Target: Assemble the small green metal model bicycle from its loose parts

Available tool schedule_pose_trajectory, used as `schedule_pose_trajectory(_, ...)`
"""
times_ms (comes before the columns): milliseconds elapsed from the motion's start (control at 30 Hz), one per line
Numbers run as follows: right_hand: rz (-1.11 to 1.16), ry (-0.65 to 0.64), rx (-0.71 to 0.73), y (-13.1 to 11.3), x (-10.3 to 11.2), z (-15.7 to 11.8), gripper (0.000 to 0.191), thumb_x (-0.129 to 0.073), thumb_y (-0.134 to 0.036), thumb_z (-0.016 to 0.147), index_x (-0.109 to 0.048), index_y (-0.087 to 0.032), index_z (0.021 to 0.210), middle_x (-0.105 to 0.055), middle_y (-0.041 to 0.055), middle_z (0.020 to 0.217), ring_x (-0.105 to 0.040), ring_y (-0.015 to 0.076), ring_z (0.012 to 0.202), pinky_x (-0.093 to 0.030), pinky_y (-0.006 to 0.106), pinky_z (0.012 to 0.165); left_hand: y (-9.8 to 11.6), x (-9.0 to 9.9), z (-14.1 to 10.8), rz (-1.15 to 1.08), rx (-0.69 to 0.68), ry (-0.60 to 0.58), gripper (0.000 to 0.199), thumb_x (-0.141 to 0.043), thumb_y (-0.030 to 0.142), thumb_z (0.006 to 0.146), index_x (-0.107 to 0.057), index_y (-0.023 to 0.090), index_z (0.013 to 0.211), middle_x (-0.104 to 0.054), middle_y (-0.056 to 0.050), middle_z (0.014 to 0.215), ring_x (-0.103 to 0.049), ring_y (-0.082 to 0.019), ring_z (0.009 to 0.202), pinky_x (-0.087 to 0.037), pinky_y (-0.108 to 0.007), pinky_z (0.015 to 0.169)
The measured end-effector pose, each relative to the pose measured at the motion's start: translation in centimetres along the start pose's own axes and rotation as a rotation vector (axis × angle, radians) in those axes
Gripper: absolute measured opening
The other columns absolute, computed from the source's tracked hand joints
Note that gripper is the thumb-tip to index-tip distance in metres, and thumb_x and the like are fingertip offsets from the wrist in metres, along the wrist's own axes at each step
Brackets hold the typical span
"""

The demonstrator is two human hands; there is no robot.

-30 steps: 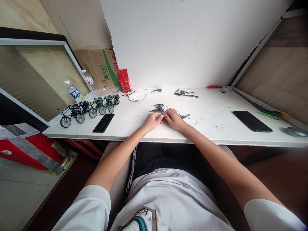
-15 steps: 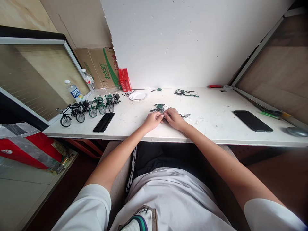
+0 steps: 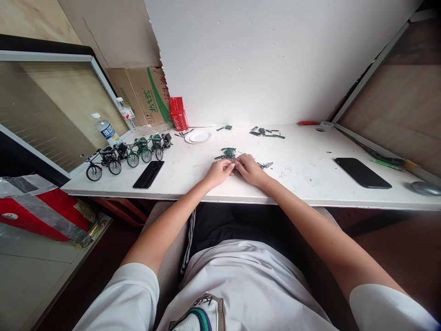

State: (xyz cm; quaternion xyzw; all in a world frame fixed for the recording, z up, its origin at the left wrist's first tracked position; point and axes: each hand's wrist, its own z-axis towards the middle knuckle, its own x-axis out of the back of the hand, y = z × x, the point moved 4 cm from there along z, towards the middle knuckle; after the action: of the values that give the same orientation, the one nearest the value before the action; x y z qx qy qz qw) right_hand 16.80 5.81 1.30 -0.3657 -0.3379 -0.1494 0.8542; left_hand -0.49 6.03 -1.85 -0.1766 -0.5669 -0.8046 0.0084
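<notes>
Almost nothing has changed in the last second: the view has tipped a tiny bit, but both hands are at the same spot, in the middle of the frame. To me, that means the work is small and slow, done with the fingertips. The left hand (image 3: 220, 174) is nearly closed, with its thumb and finger pinched together. The right hand (image 3: 250, 170) is curled, and its fingertips meet the left ones. They seem to grip a small dark part (image 3: 237, 173) between them, low over the worktop (image 3: 296, 184), but the fingers hide most of it, so I can't tell its shape. Green bits (image 3: 228, 154) lie just above the hands in the picture, and gray bits (image 3: 266, 165) lie just right of the right hand. More green parts (image 3: 264, 132) sit higher up, near the wall. Little bikes (image 3: 139, 154) stand in a row at the left of the frame.
</notes>
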Motion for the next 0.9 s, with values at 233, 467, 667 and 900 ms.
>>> schedule_pose_trajectory(233,0.004,-0.001,-0.005,-0.07,0.05,-0.07,0.039,-0.039,-0.059,0.111,-0.056,-0.027,0.095,-0.065,0.0115,0.097,-0.057,0.0317,0.097,-0.047,0.053,0.095,0.17,0.01,-0.03,0.019,-0.001,-0.002,0.038,-0.067,0.05,0.101,-0.073,0.014,0.114,-0.082,-0.015,0.112,-0.081,-0.024,0.084,-0.064,-0.036,0.084)
schedule_pose_trajectory(467,-0.002,-0.005,-0.01,-0.02,0.01,-0.06,0.036,-0.04,-0.055,0.111,-0.055,-0.026,0.095,-0.065,0.0113,0.097,-0.056,0.031,0.097,-0.047,0.052,0.095,-0.08,0.0,0.04,0.002,-0.001,-0.004,0.038,-0.067,0.049,0.101,-0.073,0.014,0.114,-0.081,-0.014,0.114,-0.081,-0.023,0.084,-0.063,-0.034,0.083)
schedule_pose_trajectory(667,-0.001,-0.005,-0.002,-0.06,0.07,-0.07,0.038,-0.039,-0.057,0.111,-0.055,-0.026,0.095,-0.065,0.0114,0.097,-0.057,0.0315,0.097,-0.047,0.052,0.094,-0.16,0.03,0.05,0.006,0.0,-0.002,0.037,-0.066,0.049,0.101,-0.073,0.015,0.114,-0.082,-0.014,0.113,-0.082,-0.024,0.084,-0.063,-0.035,0.083)
schedule_pose_trajectory(900,-0.003,-0.001,0.001,-0.05,0.08,-0.04,0.038,-0.039,-0.057,0.111,-0.056,-0.027,0.095,-0.065,0.0114,0.097,-0.057,0.0318,0.096,-0.047,0.053,0.093,-0.26,0.05,0.1,0.006,0.002,0.0,0.038,-0.067,0.05,0.101,-0.073,0.015,0.112,-0.082,-0.014,0.112,-0.082,-0.023,0.084,-0.063,-0.034,0.082)
